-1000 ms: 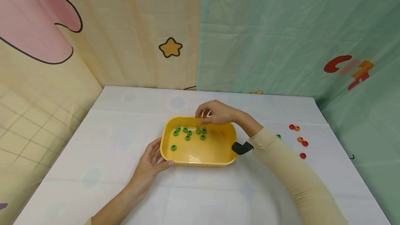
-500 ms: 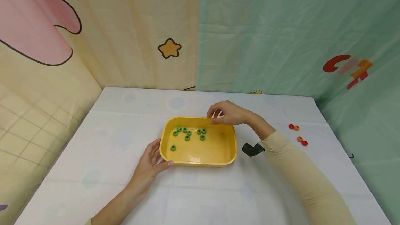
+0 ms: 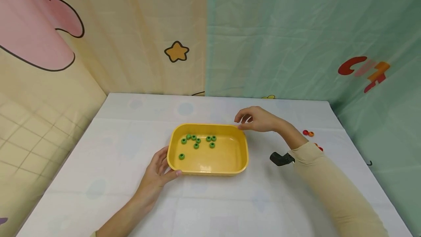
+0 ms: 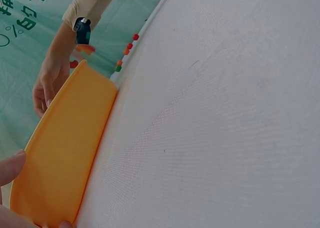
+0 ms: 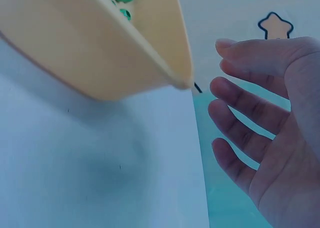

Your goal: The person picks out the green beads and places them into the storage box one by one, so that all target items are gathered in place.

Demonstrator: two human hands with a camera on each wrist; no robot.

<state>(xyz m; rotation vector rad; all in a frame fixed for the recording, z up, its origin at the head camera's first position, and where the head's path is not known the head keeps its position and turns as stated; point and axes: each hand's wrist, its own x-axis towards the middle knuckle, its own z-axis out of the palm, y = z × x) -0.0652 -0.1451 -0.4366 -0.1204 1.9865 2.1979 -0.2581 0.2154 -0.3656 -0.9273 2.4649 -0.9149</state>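
Observation:
A yellow plastic tray (image 3: pixel 227 160) stands on the table with several green beads (image 3: pixel 196 146) scattered in its left and middle part. My left hand (image 3: pixel 159 171) grips the tray's left end, thumb along the near rim and fingers around the side. In the left wrist view the tray's outer wall (image 4: pixel 65 148) fills the left. My right hand (image 3: pixel 258 119) hovers by the tray's far right corner, its fingers loosely bent. The right wrist view shows nothing in that hand (image 5: pixel 270 108), and it stands apart from the rim.
To the right, red beads (image 3: pixel 305 132) and orange beads (image 3: pixel 311 134) lie on the white cloth (image 3: pixel 98 156); my right forearm partly covers some. A black wrist camera (image 3: pixel 281 159) sits on the right sleeve. Printed curtains (image 3: pixel 263 39) hang behind the table.
My right hand has moved right, from over the middle of the tray's far edge to its far right corner. The left hand and the green beads have stayed in place.

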